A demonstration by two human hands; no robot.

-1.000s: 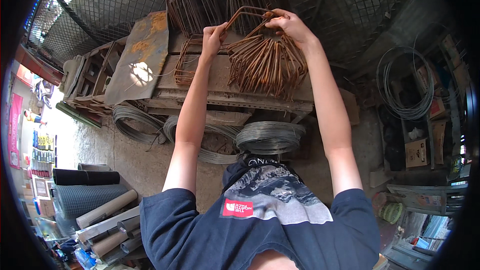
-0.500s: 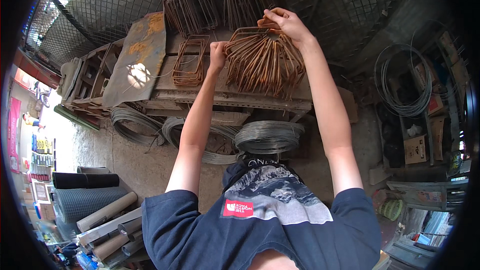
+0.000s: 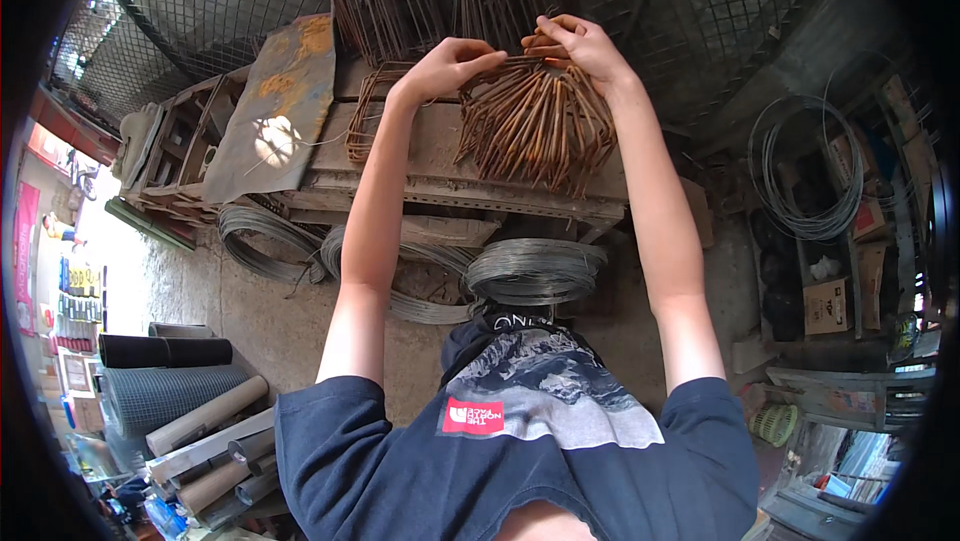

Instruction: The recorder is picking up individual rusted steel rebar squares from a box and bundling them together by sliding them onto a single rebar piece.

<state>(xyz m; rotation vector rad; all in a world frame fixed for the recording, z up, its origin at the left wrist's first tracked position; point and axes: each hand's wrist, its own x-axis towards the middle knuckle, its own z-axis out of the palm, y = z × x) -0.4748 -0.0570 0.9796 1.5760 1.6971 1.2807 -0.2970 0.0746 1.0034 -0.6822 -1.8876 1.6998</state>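
Observation:
A fanned bundle of rusty rebar stirrups (image 3: 538, 136), bent into rectangles, stands on the wooden workbench (image 3: 432, 176). My left hand (image 3: 448, 69) is at the bundle's upper left, its fingertips pinched on the top bar of a stirrup. At the upper right, my right hand (image 3: 588, 49) curls its fingers around the hooked ends at the top of the bundle. A few loose stirrups (image 3: 362, 121) lie on the bench left of the bundle, partly hidden behind my left forearm.
Two more stirrup bundles (image 3: 388, 11) stand behind, against the wire mesh. A stained sheet (image 3: 270, 131) covers the bench's left part. Wire coils (image 3: 535, 271) lie below the front edge. Mesh rolls (image 3: 170, 401) are stacked at lower left; another wire coil (image 3: 805, 166) hangs at right.
My left hand has moved from the bundle's left side up and right to its top, close to my right hand. The right hand stays at nearly the same place.

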